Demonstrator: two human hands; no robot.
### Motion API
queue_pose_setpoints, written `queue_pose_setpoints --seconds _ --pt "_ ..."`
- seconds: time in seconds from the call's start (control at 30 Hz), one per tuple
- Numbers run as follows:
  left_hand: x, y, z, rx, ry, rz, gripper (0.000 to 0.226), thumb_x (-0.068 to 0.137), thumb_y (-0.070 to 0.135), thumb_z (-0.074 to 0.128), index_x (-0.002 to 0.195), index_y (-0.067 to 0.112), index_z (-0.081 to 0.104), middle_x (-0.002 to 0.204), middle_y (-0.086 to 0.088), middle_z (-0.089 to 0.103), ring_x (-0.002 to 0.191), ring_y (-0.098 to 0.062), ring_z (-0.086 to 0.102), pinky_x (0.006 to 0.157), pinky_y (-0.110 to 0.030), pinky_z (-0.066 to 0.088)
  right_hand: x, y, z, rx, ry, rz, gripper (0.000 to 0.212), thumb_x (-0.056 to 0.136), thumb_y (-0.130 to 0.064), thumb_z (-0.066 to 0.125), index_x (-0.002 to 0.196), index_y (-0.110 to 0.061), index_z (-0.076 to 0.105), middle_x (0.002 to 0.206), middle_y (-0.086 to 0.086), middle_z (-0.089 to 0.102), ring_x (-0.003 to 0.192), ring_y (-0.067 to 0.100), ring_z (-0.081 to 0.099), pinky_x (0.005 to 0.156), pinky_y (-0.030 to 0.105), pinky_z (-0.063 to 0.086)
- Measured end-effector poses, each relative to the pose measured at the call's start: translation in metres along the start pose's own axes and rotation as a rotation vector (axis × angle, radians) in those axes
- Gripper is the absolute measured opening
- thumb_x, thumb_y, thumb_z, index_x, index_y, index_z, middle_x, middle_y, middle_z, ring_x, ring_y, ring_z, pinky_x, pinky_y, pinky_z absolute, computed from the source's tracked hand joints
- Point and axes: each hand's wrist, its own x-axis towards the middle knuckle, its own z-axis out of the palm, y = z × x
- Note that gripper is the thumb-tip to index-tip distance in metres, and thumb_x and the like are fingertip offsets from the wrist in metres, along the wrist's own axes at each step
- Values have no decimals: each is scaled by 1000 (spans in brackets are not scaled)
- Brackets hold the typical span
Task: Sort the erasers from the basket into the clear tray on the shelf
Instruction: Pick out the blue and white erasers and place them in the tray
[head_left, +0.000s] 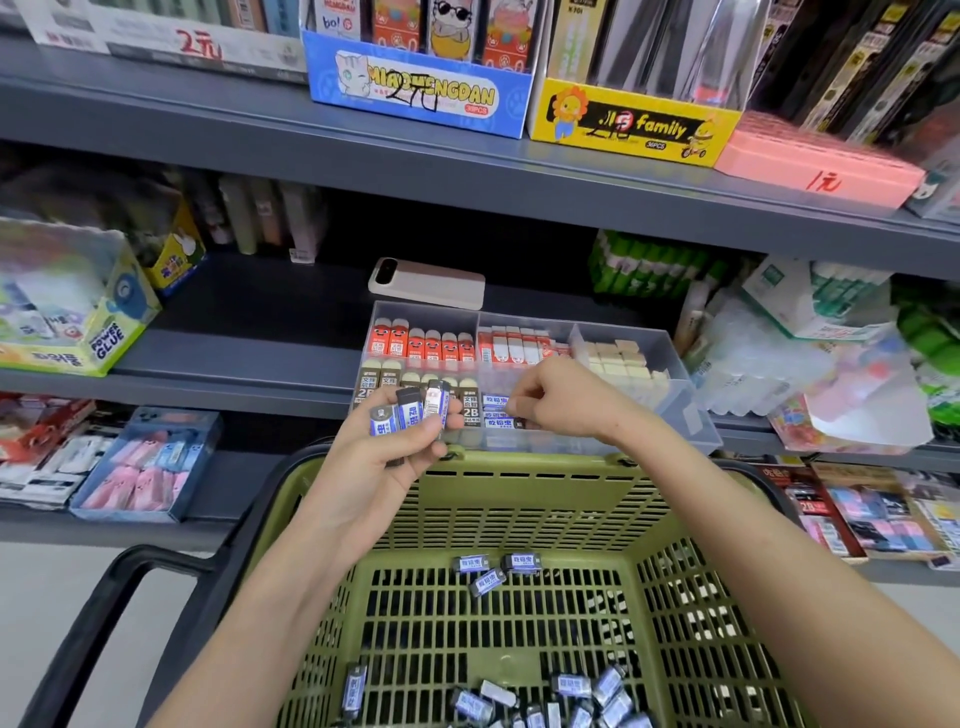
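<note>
A green slatted basket (524, 499) sits below the shelf, with several blue-and-black wrapped erasers (488, 571) loose on its floor. My left hand (400, 441) holds a small bunch of the same erasers (415, 410) above the basket's far rim. My right hand (556, 400) reaches into the clear tray (675, 400) on the shelf, its fingers pinching a blue eraser (511, 404) at the front middle compartment, where matching erasers (498, 423) lie. Other compartments hold red, brown 2B and cream erasers.
A pale phone (428, 283) lies on the shelf behind the tray. Glue boxes (78, 322) stand at the left, bagged goods (841, 364) crowd the tray's right side. Boxed stationery fills the shelf above. The basket's black handle (124, 587) juts out at the lower left.
</note>
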Motion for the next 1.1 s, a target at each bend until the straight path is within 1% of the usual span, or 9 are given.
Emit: queue_pose_setpoints --seconds 0.1,0.23,0.33,0.43,0.57,0.67,0.8,0.97,1.1 --pt "0 0 -1 -31 -16 0 52 69 -1 62 120 0 50 92 -12 73 82 -17 71 58 -19 52 -2 -1 2 1 -10 38 29 93 -7 52 67 6 59 35 -20 47 40 -13 46 45 4 35" --pt "0 -1 0 28 -33 -3 44 71 7 64 114 2 57 98 -12 74 86 -18 72 53 -15 50 -8 -6 -2 -71 142 -108 29 95 -17 50 84 5 66 67 8 58 58 11 47 74 30 43" --pt "0 -2 1 79 -45 -10 37 71 19 67 106 7 64 96 -10 74 72 -13 70 43 -12 44 -25 -23 -7 397 111 -312 12 93 -18 57 95 -20 69 82 -6 67 66 -3 54 60 12 43" --pt "-2 -3 2 97 -66 -20 38 73 26 67 106 7 63 86 -7 70 58 -7 60 42 -11 41 -35 -33 -1 630 -8 -321 11 88 -13 63 92 -22 66 75 -10 67 66 -3 59 56 10 42" --pt "-3 -2 4 132 -86 -3 42 74 34 67 104 5 62 87 -10 70 51 -5 53 40 -10 39 -36 -36 6 879 -1 -179 7 84 -9 66 85 -15 65 73 -2 66 64 6 57 58 19 44" --pt "-3 -2 6 203 -91 18 24 77 35 65 92 17 66 84 -6 71 51 -7 52 42 -11 35 -37 -38 12 1066 -25 -170 7 86 -9 63 90 -15 60 76 4 67 66 15 61 68 26 53" --pt "-2 -1 6 112 -31 21 23 79 26 63 96 11 62 82 -13 72 57 -15 61 46 -19 47 -30 -32 -1 1284 117 -177 10 95 -9 50 98 -18 54 77 4 69 73 24 71 74 35 59" --pt "-1 2 4 -79 14 56 29 75 9 61 101 7 50 95 -28 70 82 -35 71 55 -25 55 -19 -2 -14 921 300 -67 29 83 3 65 106 -6 50 65 7 63 53 12 62 53 23 52" --pt "0 4 4 -50 19 89 23 81 13 59 99 5 49 100 -26 70 94 -36 70 63 -25 57 -9 10 -3 457 236 -19 9 77 -4 74 81 -6 66 62 -2 64 55 2 59 61 21 49"
